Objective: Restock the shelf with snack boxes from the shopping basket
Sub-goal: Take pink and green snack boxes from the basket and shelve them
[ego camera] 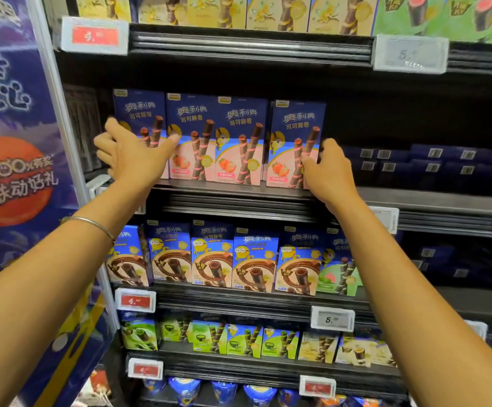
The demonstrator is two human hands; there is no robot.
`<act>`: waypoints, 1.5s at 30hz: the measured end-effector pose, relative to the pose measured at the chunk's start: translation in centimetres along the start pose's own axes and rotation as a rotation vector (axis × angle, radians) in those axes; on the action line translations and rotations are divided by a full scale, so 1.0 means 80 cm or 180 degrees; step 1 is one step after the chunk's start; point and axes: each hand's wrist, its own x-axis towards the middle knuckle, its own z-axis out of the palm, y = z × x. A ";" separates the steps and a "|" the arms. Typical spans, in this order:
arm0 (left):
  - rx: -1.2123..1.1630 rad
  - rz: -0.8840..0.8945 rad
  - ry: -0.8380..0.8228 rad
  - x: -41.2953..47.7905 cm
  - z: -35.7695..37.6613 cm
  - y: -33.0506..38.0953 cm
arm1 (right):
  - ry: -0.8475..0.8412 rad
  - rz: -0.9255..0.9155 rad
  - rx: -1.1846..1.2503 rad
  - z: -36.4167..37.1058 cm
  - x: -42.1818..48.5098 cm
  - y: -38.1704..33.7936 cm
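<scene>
Now four strawberry boxes (240,136) stand upright in a row at the near edge of the middle shelf (233,191), long axes vertical, tops up, printed fronts facing out. The left hand (127,154) spans the left box (142,111): fingers hooked at its left edge, thumb stretched across the front toward the neighbouring box. The right hand (327,171) grips the right box (294,133), fingers curled round its right edge. That box stands slightly apart from the other three, which touch side to side. A thin bangle (92,223) circles the left wrist. Below, chocolate boxes (212,257) line the next shelf.
</scene>
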 end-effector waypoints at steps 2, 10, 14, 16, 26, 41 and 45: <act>-0.0068 -0.0030 -0.0004 0.002 -0.001 -0.001 | -0.0032 -0.0012 -0.0088 0.003 0.001 -0.001; -0.0194 0.0004 -0.0137 0.003 -0.002 -0.004 | -0.0257 0.0046 -0.0212 0.009 0.007 -0.001; -0.0262 0.0031 -0.0186 0.007 0.001 -0.007 | -0.0190 0.0034 -0.0414 0.009 0.008 -0.004; -0.0367 0.0067 -0.0214 0.010 0.001 -0.010 | -0.0183 0.0042 -0.0428 0.008 0.008 -0.004; -0.0516 0.0205 -0.0205 0.014 -0.001 -0.017 | -0.0183 0.0125 -0.0186 0.008 0.009 -0.002; -0.0750 0.0055 -0.0362 0.034 -0.002 -0.029 | -0.0372 0.0298 0.0079 0.000 0.000 -0.009; -0.1101 -0.0192 -0.0374 0.032 0.000 -0.024 | -0.0546 0.0737 0.0585 -0.006 0.004 -0.015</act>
